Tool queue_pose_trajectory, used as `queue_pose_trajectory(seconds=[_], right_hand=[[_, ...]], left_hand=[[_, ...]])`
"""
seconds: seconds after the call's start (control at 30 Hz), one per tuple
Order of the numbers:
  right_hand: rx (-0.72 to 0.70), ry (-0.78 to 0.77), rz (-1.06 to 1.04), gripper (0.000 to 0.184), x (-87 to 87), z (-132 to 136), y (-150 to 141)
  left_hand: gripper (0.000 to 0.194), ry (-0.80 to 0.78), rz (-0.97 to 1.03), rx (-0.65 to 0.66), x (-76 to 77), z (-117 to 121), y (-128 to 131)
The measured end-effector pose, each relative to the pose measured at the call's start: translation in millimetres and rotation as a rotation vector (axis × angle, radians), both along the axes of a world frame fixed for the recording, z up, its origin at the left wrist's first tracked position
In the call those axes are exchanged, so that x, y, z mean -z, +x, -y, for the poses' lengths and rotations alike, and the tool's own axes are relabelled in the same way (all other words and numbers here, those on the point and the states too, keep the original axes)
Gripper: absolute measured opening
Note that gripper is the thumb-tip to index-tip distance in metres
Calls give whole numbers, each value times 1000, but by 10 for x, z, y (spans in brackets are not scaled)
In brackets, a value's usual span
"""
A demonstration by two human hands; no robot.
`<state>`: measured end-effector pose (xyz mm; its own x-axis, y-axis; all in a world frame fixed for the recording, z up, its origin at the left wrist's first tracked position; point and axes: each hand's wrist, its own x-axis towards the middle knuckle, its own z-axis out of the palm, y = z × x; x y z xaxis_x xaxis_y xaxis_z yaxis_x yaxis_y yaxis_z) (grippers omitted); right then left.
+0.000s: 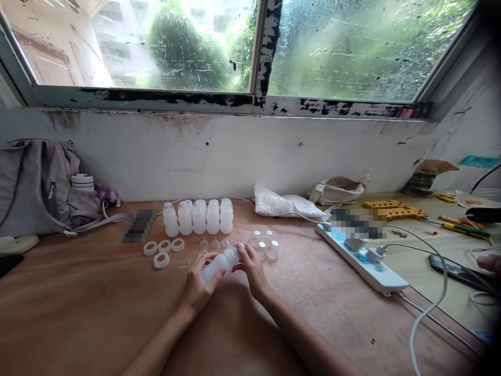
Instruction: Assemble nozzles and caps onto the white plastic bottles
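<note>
A translucent white baby bottle lies tilted between my hands, its top pointing up and right. My left hand is wrapped around its lower body. The fingers of my right hand close on its top end; what exactly sits at the neck is partly hidden. Behind stand several similar bottles in a row. White screw rings lie to the left, several of them. Clear teats rest just beyond the held bottle. To the right of them are several clear round caps with small white discs.
A white power strip with plugs and cables runs along the right side. A white plastic package and a beige pouch lie by the wall. A grey backpack stands far left. Another person's hand shows at the right edge.
</note>
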<state>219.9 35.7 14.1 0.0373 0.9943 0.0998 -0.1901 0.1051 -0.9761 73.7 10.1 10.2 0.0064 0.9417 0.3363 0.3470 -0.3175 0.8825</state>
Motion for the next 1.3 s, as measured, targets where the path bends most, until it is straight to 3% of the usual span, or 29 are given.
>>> queue_pose_trajectory(seconds=[0.13, 0.27, 0.4, 0.6, 0.8, 1.03, 1.3], right_hand=[[226, 182, 79, 29, -234, -116, 181], [437, 324, 209, 35, -495, -400, 400], [607, 344, 418, 50, -544, -823, 560], [536, 243, 566, 48, -357, -1423, 594], [429, 255, 694, 40, -329, -1734, 454], [379, 266, 809, 36, -257, -1858, 362], [294, 268, 862, 60, -108, -1823, 390]], left_hand=[[34, 3, 202, -102, 2, -155, -149], [26, -55, 391, -237, 59, -314, -306], [28, -118, 489, -262, 185, -442, -386], [29, -140, 525, -234, 257, -534, -389], [28, -128, 461, -210, 248, -556, -378], [23, -110, 307, -181, 203, -531, -350], [21, -43, 122, -184, 261, -549, -317]])
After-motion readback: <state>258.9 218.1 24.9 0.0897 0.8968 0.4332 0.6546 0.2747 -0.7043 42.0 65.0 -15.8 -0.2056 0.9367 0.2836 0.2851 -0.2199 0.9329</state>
